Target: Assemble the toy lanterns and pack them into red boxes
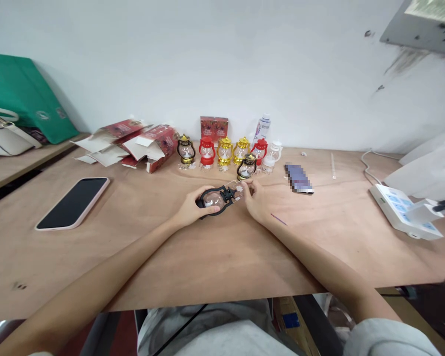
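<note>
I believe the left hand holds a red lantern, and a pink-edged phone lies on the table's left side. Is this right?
The colour is wrong: in the head view, the left hand holds a black lantern. The pink-edged phone is as you say.

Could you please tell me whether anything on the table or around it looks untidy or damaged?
Yes: at the back left, red boxes lie open and jumbled, unlike the upright lanterns nearby. At the upper right, a grey smudge marks the pale wall.

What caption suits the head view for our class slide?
The left hand holds a black lantern, the right hand close beside it; more lanterns stand behind.
</note>
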`<state>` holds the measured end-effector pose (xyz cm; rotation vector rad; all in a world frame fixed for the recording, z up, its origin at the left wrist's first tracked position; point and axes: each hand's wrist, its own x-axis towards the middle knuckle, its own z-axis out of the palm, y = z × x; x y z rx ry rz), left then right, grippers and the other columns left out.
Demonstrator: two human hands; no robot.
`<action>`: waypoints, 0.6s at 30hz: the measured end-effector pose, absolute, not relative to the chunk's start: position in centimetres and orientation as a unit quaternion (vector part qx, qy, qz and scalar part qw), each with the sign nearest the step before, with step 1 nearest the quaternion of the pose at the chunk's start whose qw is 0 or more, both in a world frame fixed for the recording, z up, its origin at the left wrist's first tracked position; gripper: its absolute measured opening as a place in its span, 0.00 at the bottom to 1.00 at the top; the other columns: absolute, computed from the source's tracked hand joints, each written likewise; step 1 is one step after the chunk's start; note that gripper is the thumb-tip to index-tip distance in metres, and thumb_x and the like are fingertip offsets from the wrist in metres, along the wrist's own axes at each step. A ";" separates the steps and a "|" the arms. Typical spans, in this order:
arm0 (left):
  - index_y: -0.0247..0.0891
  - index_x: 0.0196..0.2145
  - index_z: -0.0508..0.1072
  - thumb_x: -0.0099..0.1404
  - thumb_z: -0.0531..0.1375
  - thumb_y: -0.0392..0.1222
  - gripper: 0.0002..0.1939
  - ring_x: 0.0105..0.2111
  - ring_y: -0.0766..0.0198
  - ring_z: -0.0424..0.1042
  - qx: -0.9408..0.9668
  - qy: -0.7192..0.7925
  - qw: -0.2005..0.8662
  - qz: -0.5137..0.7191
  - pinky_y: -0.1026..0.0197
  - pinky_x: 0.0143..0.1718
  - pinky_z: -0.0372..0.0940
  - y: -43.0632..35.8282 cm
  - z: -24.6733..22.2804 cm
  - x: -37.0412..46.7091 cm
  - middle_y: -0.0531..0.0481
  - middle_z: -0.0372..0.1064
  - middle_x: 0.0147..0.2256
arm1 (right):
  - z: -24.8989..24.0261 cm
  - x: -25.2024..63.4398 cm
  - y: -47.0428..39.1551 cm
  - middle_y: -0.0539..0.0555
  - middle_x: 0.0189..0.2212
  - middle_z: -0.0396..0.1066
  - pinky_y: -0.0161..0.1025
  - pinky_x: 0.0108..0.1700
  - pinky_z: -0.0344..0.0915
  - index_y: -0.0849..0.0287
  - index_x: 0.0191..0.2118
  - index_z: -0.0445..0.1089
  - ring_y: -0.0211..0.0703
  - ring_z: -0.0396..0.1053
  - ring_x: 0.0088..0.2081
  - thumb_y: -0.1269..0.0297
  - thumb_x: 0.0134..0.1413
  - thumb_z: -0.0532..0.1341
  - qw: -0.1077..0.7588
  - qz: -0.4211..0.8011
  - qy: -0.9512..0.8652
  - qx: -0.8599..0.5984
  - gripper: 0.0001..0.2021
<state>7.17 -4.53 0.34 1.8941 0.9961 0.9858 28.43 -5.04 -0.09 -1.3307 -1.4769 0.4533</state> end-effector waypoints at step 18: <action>0.39 0.47 0.63 0.51 0.62 0.40 0.24 0.57 0.52 0.61 0.649 0.281 0.571 0.417 0.51 0.58 0.55 -4.9 -0.6 7.6 0.43 0.64 0.53 | -1.4 25.8 -7.2 0.60 0.60 0.54 0.48 0.62 0.52 0.56 0.61 0.48 0.48 0.53 0.62 0.49 0.54 0.58 0.495 0.358 -0.678 -0.409 0.33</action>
